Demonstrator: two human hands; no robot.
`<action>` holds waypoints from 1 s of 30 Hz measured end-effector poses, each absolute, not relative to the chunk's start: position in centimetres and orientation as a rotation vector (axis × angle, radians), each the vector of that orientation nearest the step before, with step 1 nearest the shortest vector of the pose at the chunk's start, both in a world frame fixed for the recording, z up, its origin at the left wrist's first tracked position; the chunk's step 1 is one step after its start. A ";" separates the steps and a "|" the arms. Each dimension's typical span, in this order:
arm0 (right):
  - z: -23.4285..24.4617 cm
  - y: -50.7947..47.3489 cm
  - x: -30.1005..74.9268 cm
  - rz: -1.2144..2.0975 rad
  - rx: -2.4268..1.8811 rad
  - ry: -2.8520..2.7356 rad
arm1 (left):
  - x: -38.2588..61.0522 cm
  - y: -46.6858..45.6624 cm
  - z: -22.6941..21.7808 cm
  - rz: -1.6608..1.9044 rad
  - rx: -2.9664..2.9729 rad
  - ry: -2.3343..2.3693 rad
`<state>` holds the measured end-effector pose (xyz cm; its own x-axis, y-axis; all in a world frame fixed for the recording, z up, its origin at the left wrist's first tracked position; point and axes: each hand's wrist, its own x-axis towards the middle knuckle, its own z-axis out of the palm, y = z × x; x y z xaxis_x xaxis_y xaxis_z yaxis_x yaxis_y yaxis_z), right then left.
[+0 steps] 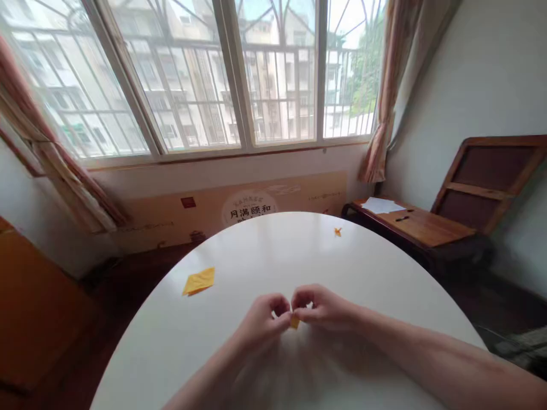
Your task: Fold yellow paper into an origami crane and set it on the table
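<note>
Near the middle of the round white table (pixel 273 256), my left hand (pixel 268 319) and my right hand (pixel 318 306) meet fingertip to fingertip. Both are closed in a pinch on one small piece of folded yellow paper (pixel 294 322). Only its lower tip shows below the fingers; the rest is hidden. To the left lies a stack of yellow paper sheets (pixel 200 281), flat on the tabletop. Toward the far right edge sits a tiny folded orange-yellow paper figure (pixel 338 232), apart from both hands.
Beyond the table, a long printed cardboard panel (pixel 205 213) leans under the barred window (pixel 277 74). At the right, a wooden bench (pixel 421 225) holds white papers (pixel 380 205) and small dark items. An orange-brown cabinet (pixel 38 307) stands on the left.
</note>
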<state>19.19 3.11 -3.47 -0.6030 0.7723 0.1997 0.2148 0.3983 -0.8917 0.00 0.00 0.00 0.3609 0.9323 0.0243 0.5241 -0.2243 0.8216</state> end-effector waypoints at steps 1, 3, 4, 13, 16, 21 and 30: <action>-3.3 2.9 19.2 1.177 -0.843 -2.050 | 0.0 0.1 0.0 0.688 1.878 1.258; -3.1 2.7 19.2 1.172 -0.850 -2.051 | 0.0 0.1 0.0 0.689 1.885 1.240; -3.0 2.6 19.1 1.170 -0.853 -2.049 | 0.0 0.1 0.0 0.693 1.891 1.233; -2.8 2.7 18.4 1.240 -0.830 -1.977 | -0.8 0.2 -0.4 0.751 1.907 1.200; -2.8 2.8 18.4 1.309 -0.826 -1.945 | -1.2 0.4 -0.5 0.752 1.881 1.192; -2.6 2.6 18.5 1.306 -0.841 -1.936 | -1.2 0.4 -0.6 0.761 1.895 1.222; -2.7 2.8 18.5 1.360 -0.786 -1.944 | -1.0 0.4 -0.8 0.757 1.884 1.195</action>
